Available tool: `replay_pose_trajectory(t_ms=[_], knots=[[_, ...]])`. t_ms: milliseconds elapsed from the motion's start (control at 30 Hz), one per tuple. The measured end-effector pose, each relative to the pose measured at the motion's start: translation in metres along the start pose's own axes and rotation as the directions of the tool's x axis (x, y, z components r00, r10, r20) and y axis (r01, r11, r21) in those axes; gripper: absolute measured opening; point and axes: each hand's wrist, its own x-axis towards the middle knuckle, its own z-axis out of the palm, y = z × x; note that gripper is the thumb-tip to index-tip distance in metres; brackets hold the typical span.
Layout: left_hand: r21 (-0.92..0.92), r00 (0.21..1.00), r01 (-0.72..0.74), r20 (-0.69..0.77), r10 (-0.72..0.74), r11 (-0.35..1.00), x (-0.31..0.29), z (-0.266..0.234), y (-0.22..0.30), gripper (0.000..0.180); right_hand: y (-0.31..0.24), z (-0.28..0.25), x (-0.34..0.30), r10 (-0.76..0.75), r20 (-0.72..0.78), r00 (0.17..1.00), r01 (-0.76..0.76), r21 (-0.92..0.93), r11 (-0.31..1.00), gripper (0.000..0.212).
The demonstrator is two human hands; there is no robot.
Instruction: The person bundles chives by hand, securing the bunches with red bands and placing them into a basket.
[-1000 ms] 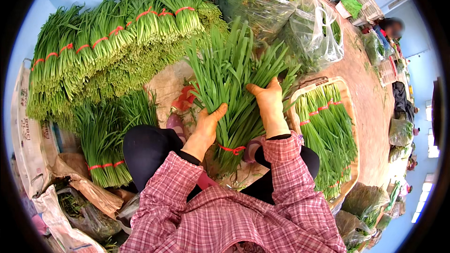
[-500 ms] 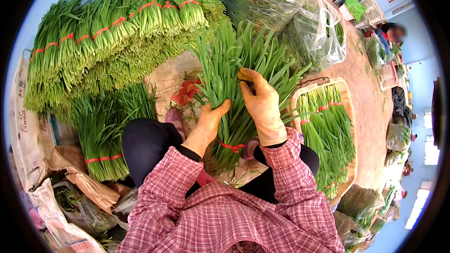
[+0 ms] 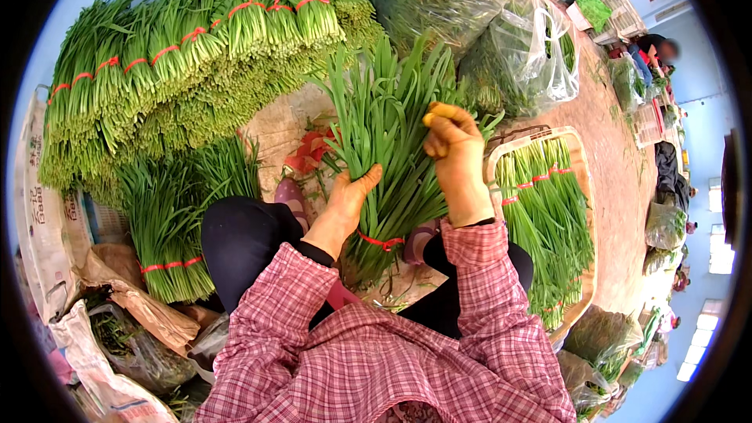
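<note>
Between my knees stands a bunch of garlic chives (image 3: pixel 384 133), its long flat leaves fanning upward and a red tie (image 3: pixel 381 243) around its lower part. My left hand (image 3: pixel 345 205) is closed around the bunch's left side, thumb across the leaves. At the bunch's right side is my right hand (image 3: pixel 456 158), raised with fingers curled together; a yellow tip shows on one digit. Whether a leaf is pinched in those fingers is hidden. Right of my knee, a tan crate (image 3: pixel 589 262) holds several tied bunches of chives (image 3: pixel 548 227).
A high stack of tied chives (image 3: pixel 180 63) fills the far left, with another tied bunch (image 3: pixel 168 227) by my left knee. Clear plastic bags of greens (image 3: pixel 513 63) stand at the far right. Red strips (image 3: pixel 309 153) lie on the floor sheet. A person (image 3: pixel 654 51) sits farther off.
My right hand has moved right, off the middle of the leaves, and its fingers have curled inward. The leaves on that side draw closer together. My left hand keeps its hold.
</note>
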Motion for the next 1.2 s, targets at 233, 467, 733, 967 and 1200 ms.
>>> replay_pose_trajectory(t_ms=[233, 467, 733, 967, 1200], knots=[[0.009, 0.995, -0.056, 0.08, 0.055, 0.998, -0.001, 0.003, 0.003, 0.04, 0.001, 0.014, -0.02, -0.195, 0.41, 0.891, 0.441, -0.883, 0.16, 0.031], [0.121, 0.99, -0.11, 0.106, 0.097, 0.987, -0.001, -0.002, 0.001, 0.036, 0.018, 0.009, -0.008, -0.163, 0.477, 0.864, 0.48, -0.877, -0.025, 0.018], [0.045, 0.992, -0.108, 0.063, 0.105, 0.993, 0.0, -0.001, 0.001, 0.036, -0.012, 0.012, -0.006, 0.079, 0.042, 0.996, -0.058, -0.373, 0.926, 0.016], [-0.014, 0.993, -0.102, 0.056, 0.102, 0.995, 0.0, 0.007, 0.001, 0.032, -0.002, 0.032, -0.049, -0.048, 0.382, 0.923, 0.316, -0.681, 0.661, 0.035], [0.279, 0.987, -0.159, 0.075, 0.144, 0.947, 0.002, -0.005, -0.012, 0.038, 0.023, 0.055, -0.041, -0.011, 0.264, 0.964, 0.158, -0.54, 0.827, 0.017]])
